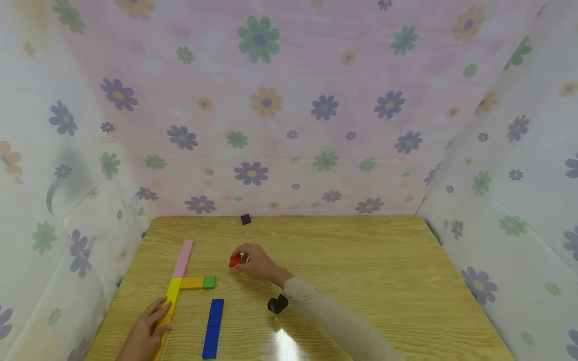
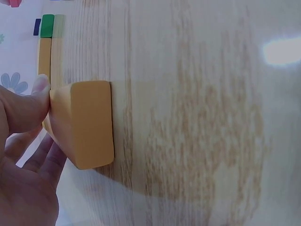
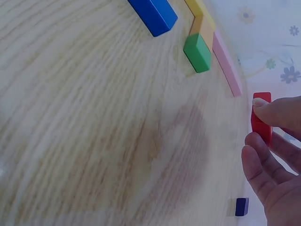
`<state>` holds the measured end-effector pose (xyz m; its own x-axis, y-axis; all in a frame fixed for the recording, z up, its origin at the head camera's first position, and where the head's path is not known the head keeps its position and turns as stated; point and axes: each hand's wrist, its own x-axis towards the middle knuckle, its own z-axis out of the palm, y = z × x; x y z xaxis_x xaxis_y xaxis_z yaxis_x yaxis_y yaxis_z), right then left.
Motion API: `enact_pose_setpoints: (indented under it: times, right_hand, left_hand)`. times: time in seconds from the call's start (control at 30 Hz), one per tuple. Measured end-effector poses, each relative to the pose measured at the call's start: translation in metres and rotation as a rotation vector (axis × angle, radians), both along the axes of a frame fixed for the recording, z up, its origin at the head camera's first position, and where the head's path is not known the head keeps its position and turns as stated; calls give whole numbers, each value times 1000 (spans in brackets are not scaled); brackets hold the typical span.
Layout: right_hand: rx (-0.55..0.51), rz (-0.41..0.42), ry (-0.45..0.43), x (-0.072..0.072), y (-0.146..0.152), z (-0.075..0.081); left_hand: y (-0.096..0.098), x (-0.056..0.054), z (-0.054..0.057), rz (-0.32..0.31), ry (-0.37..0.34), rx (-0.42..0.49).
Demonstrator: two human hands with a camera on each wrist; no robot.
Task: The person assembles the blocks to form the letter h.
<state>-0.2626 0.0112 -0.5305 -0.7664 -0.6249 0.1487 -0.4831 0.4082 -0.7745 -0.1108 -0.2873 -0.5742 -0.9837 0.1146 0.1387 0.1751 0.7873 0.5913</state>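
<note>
A small red block (image 1: 235, 260) is pinched between the thumb and fingers of my right hand (image 1: 257, 260), over the left-centre of the table. The right wrist view shows the thumb across the face of the red block (image 3: 262, 126). My left hand (image 1: 145, 331) grips a long orange block (image 2: 91, 125) at the lower left, thumb on one side and fingers on the other. This block continues a row with a yellow block (image 1: 173, 288) and a pink block (image 1: 183, 257). Another orange block (image 1: 191, 283) branches right from the row, ending in a green block (image 1: 209, 282).
Two blue blocks (image 1: 213, 328) lie end to end right of the row. A dark purple block (image 1: 246, 219) sits at the table's back edge. The black wrist camera (image 1: 278, 304) hangs beside the right sleeve. Flowered curtains (image 1: 289, 100) surround the wooden table (image 1: 384, 281).
</note>
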Motion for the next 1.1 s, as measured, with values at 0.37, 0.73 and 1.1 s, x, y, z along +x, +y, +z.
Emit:
enact_pose_setpoints:
  times: [0.37, 0.73, 1.1]
  right_hand:
    - [15, 31, 2, 14, -10, -5]
    - [40, 51, 40, 26, -21, -14]
    - [52, 52, 59, 29, -30, -28]
  left_hand:
    - [-4, -1, -3, 9, -20, -8]
    - [-2, 0, -1, 12, -12, -34]
    - [-1, 0, -3, -1, -6, -17]
